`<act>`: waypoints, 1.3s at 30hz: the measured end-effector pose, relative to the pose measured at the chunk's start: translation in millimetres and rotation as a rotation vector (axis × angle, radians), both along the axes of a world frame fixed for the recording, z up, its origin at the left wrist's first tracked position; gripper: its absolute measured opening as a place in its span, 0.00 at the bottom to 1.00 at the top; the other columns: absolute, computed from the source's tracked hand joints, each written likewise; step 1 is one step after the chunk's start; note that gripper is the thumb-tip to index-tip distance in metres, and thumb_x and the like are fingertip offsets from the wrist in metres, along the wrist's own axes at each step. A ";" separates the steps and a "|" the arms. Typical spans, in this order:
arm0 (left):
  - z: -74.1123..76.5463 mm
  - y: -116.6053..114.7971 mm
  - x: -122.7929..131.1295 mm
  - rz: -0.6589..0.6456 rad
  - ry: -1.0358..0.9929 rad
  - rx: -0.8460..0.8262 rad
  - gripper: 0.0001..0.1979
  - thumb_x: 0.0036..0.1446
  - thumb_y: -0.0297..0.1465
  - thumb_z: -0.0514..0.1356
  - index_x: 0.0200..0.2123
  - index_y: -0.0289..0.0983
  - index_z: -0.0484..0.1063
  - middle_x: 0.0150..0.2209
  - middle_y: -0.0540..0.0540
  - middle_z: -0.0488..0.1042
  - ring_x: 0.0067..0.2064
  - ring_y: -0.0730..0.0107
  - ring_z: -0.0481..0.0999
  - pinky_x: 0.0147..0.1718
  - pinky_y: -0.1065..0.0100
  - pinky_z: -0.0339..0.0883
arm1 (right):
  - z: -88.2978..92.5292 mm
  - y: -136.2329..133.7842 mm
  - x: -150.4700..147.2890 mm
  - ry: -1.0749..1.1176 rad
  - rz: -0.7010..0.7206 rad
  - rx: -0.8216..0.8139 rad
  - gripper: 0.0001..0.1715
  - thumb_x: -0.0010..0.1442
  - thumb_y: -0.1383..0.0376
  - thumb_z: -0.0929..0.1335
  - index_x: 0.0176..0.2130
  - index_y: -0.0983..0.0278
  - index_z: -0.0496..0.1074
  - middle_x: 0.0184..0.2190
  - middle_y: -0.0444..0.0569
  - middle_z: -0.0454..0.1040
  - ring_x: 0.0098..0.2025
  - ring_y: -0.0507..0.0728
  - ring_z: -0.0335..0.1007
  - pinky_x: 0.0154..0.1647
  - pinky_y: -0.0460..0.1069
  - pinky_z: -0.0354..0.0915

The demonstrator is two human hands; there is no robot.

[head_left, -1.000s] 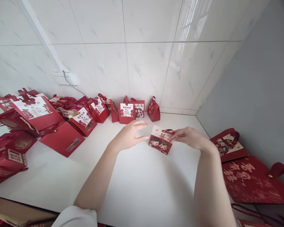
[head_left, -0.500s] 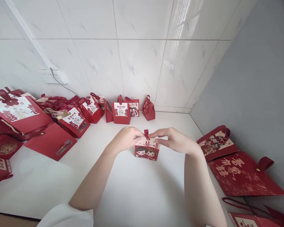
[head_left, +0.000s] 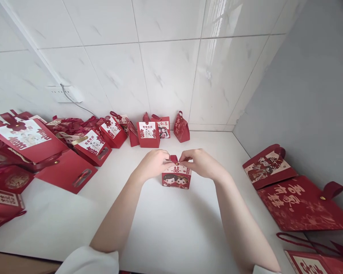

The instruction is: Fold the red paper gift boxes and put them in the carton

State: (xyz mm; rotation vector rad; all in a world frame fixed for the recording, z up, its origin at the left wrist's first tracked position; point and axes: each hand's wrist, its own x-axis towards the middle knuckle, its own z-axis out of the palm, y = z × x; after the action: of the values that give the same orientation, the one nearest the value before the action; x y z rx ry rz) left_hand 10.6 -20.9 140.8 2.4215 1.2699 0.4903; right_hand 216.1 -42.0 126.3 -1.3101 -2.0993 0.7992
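Table point(head_left: 165, 228): white and wide, filling the lower middle of the frame. It carries everything, and its middle is left free, I think to give the hands room.
Big red bags point(head_left: 28, 139): piled at the left edge, some leaning on each other. The top one has a white label with a picture of people and a large red 囍 sign.
Flat red bags point(head_left: 300, 203): lying at the right edge, not opened up. The biggest has gold Chinese writing, upside down from here; it looks like 吾家有喜, but I am not sure.
Row of little boxes point(head_left: 148, 134): standing along the wall at the upper middle, probably parked there to be out of the way. Their white labels have writing too small to read.
Small red box point(head_left: 175, 179): in the middle of the frame, standing upright on the table between the two hands. Its front shows a cartoon pair in red clothes, and its pale top has a red 囍 sign.
Left hand point(head_left: 153, 164): its grip is pinching the top of the small red box from the left, which seems to hold the flaps shut.
Right hand point(head_left: 201, 163): its grip is pinching the top from the right, fingertips almost meeting the other hand.
Red tab point(head_left: 174, 158): sticking up from the box top, right between the fingertips.
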 end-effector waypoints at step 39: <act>-16.0 4.6 8.2 0.185 0.123 0.212 0.10 0.60 0.35 0.52 0.34 0.41 0.73 0.30 0.48 0.77 0.32 0.63 0.74 0.28 0.66 0.57 | -22.6 21.1 -17.8 -0.046 -0.208 0.158 0.08 0.59 0.61 0.65 0.30 0.60 0.71 0.30 0.45 0.75 0.31 0.54 0.68 0.33 0.46 0.57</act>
State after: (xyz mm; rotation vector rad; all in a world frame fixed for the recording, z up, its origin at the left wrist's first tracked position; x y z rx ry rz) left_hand 18.8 -16.3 124.8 2.5522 1.5768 0.5595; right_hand 198.3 -20.8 103.8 -1.4425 -1.9754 0.5099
